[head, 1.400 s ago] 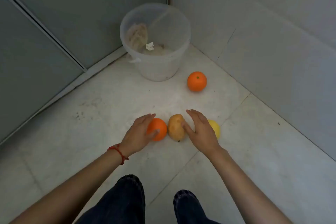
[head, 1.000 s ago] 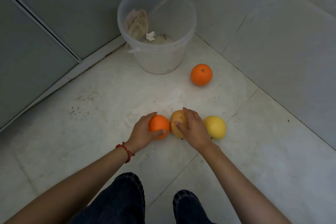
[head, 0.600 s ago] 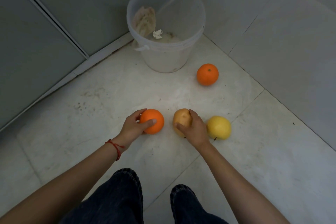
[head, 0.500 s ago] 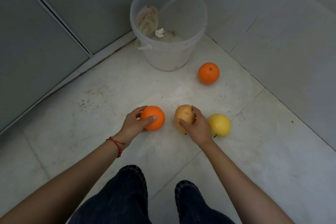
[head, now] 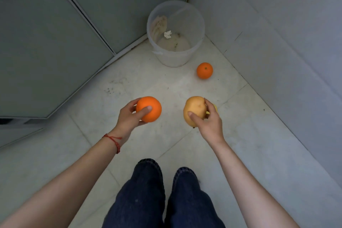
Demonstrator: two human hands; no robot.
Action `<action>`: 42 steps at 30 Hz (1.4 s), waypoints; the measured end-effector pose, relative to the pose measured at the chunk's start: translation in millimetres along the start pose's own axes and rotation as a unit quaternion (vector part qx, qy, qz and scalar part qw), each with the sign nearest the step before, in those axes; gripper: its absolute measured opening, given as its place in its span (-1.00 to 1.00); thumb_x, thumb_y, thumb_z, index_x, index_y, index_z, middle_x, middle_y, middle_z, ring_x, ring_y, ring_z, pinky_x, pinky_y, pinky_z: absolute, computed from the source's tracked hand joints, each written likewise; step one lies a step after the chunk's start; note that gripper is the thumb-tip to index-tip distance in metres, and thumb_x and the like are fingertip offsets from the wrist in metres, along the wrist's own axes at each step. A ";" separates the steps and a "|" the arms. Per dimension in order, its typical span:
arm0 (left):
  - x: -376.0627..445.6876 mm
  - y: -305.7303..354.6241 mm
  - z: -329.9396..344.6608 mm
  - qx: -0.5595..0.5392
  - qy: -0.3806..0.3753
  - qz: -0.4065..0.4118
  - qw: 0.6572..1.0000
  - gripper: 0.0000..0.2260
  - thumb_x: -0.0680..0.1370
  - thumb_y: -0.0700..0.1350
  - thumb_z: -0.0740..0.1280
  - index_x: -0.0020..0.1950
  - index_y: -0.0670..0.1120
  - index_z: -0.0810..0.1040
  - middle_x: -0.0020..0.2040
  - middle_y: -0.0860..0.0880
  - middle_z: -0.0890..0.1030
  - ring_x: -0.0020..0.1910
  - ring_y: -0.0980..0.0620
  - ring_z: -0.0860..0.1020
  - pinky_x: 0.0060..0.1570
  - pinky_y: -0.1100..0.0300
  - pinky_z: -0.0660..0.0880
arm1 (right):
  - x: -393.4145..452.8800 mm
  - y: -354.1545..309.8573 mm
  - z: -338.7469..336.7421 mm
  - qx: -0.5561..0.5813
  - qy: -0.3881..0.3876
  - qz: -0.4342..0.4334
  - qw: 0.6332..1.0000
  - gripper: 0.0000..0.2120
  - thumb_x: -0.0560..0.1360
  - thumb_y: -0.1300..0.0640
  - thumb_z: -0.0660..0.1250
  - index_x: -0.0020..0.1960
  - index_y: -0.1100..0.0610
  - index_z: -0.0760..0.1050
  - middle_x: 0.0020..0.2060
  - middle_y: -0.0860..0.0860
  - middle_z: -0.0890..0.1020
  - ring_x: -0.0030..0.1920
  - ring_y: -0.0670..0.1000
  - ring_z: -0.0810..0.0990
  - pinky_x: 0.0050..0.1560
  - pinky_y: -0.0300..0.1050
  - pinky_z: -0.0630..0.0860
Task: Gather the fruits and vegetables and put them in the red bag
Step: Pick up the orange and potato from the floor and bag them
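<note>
The left hand (head: 129, 116) is holding an orange (head: 149, 109), thumb across the near face and fingers curling behind it — a wrap that is keeping the round fruit from rolling out of the palm. The right hand (head: 210, 122) is gripping a tan potato (head: 194, 111) the same way, thumb in front and fingers over the far side. Both items are sitting clear of the floor (head: 166, 89), one to each hand, which by judgement is letting two pieces travel in a single trip.

Just behind the right hand, a sliver of a yellow fruit (head: 215, 107) is showing; the hand is hiding most of it. A second orange (head: 204, 70) is lying on the floor well beyond the right hand, close beside a translucent bucket (head: 175, 24) that is standing in the wall corner ahead of both hands.

The red bag is not appearing in the head view, so its position cannot be stated. By judgement the gathering is at an early stage — two pieces are in hand, and at least two are awaiting pickup.
</note>
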State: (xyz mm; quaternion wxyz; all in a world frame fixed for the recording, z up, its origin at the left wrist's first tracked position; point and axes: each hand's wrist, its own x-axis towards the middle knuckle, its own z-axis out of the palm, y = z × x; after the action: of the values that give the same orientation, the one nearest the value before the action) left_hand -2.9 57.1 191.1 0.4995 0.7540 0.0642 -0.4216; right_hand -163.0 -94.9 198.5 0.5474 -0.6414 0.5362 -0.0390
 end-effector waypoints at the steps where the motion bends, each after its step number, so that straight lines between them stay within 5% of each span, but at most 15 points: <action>1: -14.7 8.1 -6.0 0.000 0.004 -0.003 1.000 -0.65 0.45 -0.16 0.41 0.20 0.00 0.44 0.20 -0.10 0.41 0.13 -0.10 0.46 -0.23 0.19 0.56 | -12.9 -11.5 -5.0 0.003 -0.002 0.000 1.000 -0.36 0.38 0.10 0.46 0.39 0.02 0.30 0.23 0.01 0.46 0.22 0.06 0.47 0.22 -0.03 0.45; 12: -182.0 110.6 -50.5 -0.018 0.015 -0.024 0.999 -0.63 0.44 -0.13 0.42 0.22 0.00 0.45 0.25 -0.14 0.45 0.17 -0.11 0.50 -0.19 0.18 0.61 | -145.4 -153.0 -76.8 0.034 -0.023 0.011 0.999 -0.38 0.37 0.12 0.46 0.38 0.01 0.32 0.11 -0.05 0.49 0.05 -0.03 0.51 0.00 -0.23 0.43; 23: -307.3 232.4 -86.7 -0.106 0.026 0.024 0.994 -0.57 0.34 -0.05 0.47 0.18 0.03 0.48 0.21 -0.12 0.51 0.09 -0.02 0.53 -0.34 0.27 0.56 | -246.7 -284.7 -136.5 0.043 -0.026 -0.038 0.998 -0.36 0.36 0.15 0.48 0.37 0.05 0.33 0.11 0.01 0.53 0.03 -0.01 0.55 0.04 -0.21 0.47; 27: -341.9 266.6 -106.3 -0.133 0.036 0.045 0.989 -0.68 0.45 -0.15 0.41 0.18 0.00 0.47 0.18 -0.12 0.51 0.05 -0.03 0.54 -0.32 0.24 0.59 | -276.6 -323.5 -145.6 0.054 -0.012 -0.061 0.997 -0.36 0.36 0.14 0.48 0.38 0.04 0.32 0.11 -0.01 0.52 0.08 -0.02 0.53 0.07 -0.20 0.46; 32: -376.4 290.4 -138.1 -0.153 0.035 0.057 0.986 -0.62 0.41 -0.13 0.46 0.20 -0.02 0.48 0.19 -0.15 0.52 0.10 -0.09 0.55 -0.18 0.10 0.62 | -308.9 -357.8 -144.3 0.053 -0.011 -0.091 0.994 -0.37 0.36 0.13 0.48 0.37 0.06 0.34 0.13 -0.01 0.52 0.04 -0.05 0.52 -0.18 -0.51 0.42; 42: -417.2 305.1 -181.5 -0.214 0.069 0.088 0.970 -0.68 0.44 -0.13 0.42 0.17 -0.01 0.48 0.08 -0.08 0.54 0.04 -0.07 0.56 -0.32 0.20 0.59 | -337.0 -402.3 -116.1 0.055 -0.051 -0.140 0.987 -0.39 0.35 0.11 0.50 0.34 0.07 0.37 0.18 0.02 0.53 0.15 0.00 0.51 0.03 -0.24 0.44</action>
State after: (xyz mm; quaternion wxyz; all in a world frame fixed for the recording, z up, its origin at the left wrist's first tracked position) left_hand -6.4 188.7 722.9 0.6791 0.6593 0.1207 -0.2993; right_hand -119.6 4.4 724.9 0.5975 -0.6804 0.4094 -0.1119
